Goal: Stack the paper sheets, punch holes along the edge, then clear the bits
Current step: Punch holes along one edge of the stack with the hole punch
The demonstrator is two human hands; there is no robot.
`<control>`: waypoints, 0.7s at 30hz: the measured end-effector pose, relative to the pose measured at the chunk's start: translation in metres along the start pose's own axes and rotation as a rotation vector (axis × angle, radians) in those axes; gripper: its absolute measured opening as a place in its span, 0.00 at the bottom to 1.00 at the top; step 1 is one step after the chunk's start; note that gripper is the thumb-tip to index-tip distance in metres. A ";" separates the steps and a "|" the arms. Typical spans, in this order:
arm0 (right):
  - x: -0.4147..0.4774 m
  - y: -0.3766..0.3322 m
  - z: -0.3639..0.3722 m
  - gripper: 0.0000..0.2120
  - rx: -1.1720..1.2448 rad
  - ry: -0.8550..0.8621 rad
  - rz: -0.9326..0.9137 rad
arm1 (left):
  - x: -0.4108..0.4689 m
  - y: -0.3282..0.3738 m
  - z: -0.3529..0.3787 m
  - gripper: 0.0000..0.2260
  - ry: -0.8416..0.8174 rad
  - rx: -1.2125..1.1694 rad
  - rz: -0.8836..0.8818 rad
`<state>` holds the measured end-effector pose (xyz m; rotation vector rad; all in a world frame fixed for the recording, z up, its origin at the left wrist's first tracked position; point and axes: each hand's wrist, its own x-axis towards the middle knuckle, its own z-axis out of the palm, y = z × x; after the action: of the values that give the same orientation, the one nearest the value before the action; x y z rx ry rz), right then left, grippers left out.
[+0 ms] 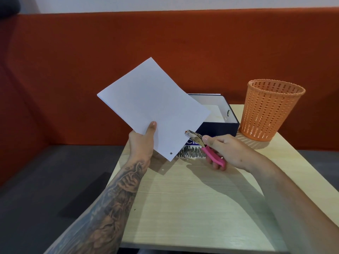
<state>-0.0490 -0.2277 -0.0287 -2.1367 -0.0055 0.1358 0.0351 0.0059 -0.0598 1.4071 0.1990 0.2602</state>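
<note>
Head view: the left hand [142,142] holds a stack of white paper sheets [152,107] up in the air. Its thumb presses on the front near the lower edge, and the fingers are hidden behind. The stack is tilted like a diamond and covers the left part of the dark blue box [220,129], which lies open on the pale wooden bench [201,208]. One punched hole [171,153] shows near the stack's lowest corner, in front of the box. The right hand [227,153] grips the pink handles of a single-hole plier punch [197,139] just in front of the box. The punch's metal head reaches over the stack's right edge, above that hole. Just right of the box stands an orange mesh basket [271,110], upright. Behind the box runs a red-orange upholstered backrest [165,43].
</note>
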 end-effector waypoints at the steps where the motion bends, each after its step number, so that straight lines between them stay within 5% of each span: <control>1: 0.000 0.000 0.000 0.28 -0.014 -0.001 -0.002 | 0.000 0.000 0.000 0.21 0.002 0.004 0.001; 8: -0.002 -0.001 0.000 0.28 -0.082 0.002 0.038 | 0.002 -0.002 0.000 0.23 0.012 0.022 0.006; 21: 0.003 0.000 0.004 0.30 -0.124 -0.092 0.202 | -0.010 -0.003 0.000 0.09 -0.111 0.096 0.009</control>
<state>-0.0467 -0.2243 -0.0313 -2.2499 0.1519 0.3603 0.0258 0.0021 -0.0626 1.5139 0.1152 0.1809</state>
